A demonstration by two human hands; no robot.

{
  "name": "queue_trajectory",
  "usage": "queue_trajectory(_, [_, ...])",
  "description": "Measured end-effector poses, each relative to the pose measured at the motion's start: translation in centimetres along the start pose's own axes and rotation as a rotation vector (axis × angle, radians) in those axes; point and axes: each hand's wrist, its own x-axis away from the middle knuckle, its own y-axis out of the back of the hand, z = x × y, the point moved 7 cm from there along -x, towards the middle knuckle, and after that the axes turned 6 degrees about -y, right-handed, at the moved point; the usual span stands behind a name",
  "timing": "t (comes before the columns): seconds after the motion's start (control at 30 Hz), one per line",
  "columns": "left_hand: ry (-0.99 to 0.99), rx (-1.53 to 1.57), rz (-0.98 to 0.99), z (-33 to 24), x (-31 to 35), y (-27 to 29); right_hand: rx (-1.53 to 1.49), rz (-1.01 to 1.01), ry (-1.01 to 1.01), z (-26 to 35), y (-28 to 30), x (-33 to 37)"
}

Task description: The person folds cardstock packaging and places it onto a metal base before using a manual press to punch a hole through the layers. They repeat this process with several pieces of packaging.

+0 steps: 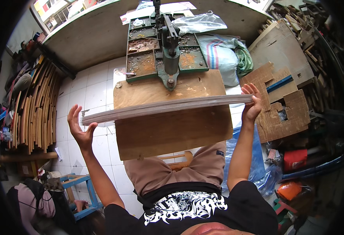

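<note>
I hold a long bundle of thin grey strips [168, 106] level above a wooden board [172, 129] that rests over my lap. My left hand [79, 126] presses flat against the bundle's left end, fingers spread upward. My right hand [252, 102] presses against its right end in the same way. The bundle is squeezed between both palms and spans the board's width. Beyond the board stands a green metal press [168, 51] with rusty trays of small parts.
Curved wooden slats [36, 105] lean in a stack at the left. Cut cardboard pieces [281, 105] and a white sack [223, 58] lie at the right. A blue stool [79, 192] and another person [30, 203] sit at lower left on the white tiled floor.
</note>
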Motion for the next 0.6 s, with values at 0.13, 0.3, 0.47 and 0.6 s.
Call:
queue_trajectory(0.13, [0.227, 0.421, 0.005, 2.1, 1.4, -3.3, 0.025, 0.051, -0.035, -0.9, 0.9, -0.3])
queue_trajectory(0.3, [0.225, 0.395, -0.012, 3.4, 0.6, -3.8, 0.334, 0.006, 0.043, 0.6, 0.7, -1.0])
queue_trajectory(0.47, [0.360, 0.547, -0.055, 3.0, 0.0, -4.3, 0.149, 0.081, -0.001, 0.7, -0.8, -1.4])
queue_trajectory(0.6, [0.406, 0.581, 0.001, 2.7, 0.0, -4.7, 0.150, 0.164, -0.018, 0.3, -2.3, -0.8])
